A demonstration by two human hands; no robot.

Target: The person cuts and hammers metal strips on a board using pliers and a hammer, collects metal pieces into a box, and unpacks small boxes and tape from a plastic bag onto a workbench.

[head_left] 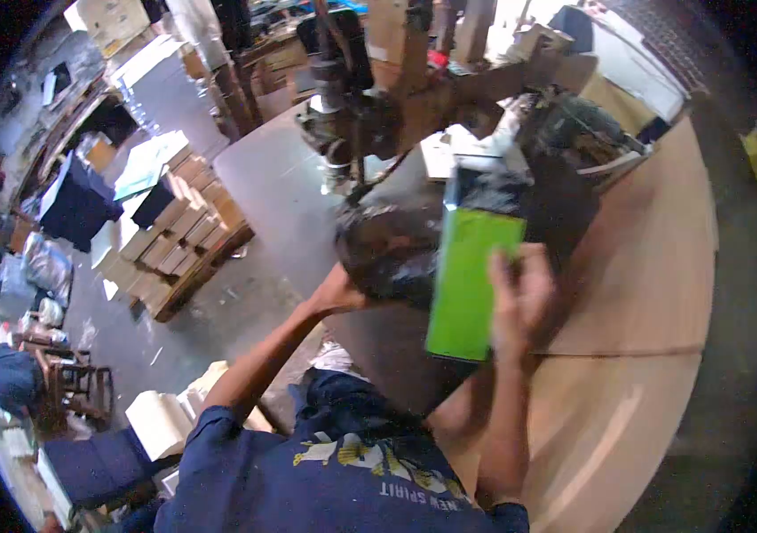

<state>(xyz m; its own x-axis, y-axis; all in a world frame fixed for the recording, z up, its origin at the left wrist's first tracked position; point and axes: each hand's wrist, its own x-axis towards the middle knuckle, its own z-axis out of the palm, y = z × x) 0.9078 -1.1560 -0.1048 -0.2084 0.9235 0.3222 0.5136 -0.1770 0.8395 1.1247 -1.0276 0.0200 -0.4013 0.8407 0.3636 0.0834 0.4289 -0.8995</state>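
My right hand grips the right edge of a flat, bright green rectangular panel, which stands tilted in front of me. The panel has a dark band along its top and a dark lower edge. To its left, my left hand reaches to a dark, glossy rounded form; the fingers are hidden there, and I cannot tell what they hold. Just beyond stands a dark metal machine with an upright head and a wide arm. White pieces lie behind the panel's top.
A wooden tabletop curves along the right, with a grey surface on the far left. An open container of dark material sits at upper right. Stacked cardboard pieces rest on a pallet. Another person is at far left.
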